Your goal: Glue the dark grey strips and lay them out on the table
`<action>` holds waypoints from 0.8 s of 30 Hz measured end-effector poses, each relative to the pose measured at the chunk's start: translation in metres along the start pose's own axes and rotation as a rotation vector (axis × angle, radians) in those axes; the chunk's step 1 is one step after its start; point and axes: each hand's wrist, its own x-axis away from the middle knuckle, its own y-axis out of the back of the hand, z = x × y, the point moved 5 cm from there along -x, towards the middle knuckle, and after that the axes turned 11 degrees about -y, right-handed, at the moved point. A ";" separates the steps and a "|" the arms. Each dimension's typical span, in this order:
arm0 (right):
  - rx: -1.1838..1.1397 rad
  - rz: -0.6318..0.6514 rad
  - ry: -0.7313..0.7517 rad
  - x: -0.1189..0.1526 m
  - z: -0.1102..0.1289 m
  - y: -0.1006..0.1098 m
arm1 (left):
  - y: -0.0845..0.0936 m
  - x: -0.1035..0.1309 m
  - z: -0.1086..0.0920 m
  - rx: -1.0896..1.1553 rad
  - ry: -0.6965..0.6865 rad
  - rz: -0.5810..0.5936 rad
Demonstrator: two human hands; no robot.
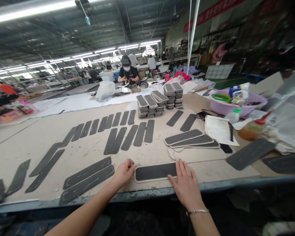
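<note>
A dark rectangular panel with a pale rim (154,172) lies flat near the table's front edge. At its left end my left hand (124,172) is closed, thumb and fingers pinched together by the corner. Whatever sits between those fingertips is too small to make out. My right hand (186,183) rests flat on the panel's right end, fingers stretched forward, covering that end. Just beyond lie a few overlapping pale-rimmed panels (183,137), with a thin dark cord (172,153) beside them. Left of my left hand are two bare dark strips (88,172) with shiny streaks.
Several dark strips (128,137) are spread across the table (83,147). Stacks of rimmed panels (151,106) stand behind. To the right are a notebook (217,127), a red-tipped bottle of amber liquid (254,127) and a purple basin (236,106). A person (128,72) works across the table.
</note>
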 end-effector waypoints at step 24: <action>-0.411 -0.344 -0.199 0.014 -0.063 0.102 | 0.058 -0.087 -0.123 0.199 -0.217 0.192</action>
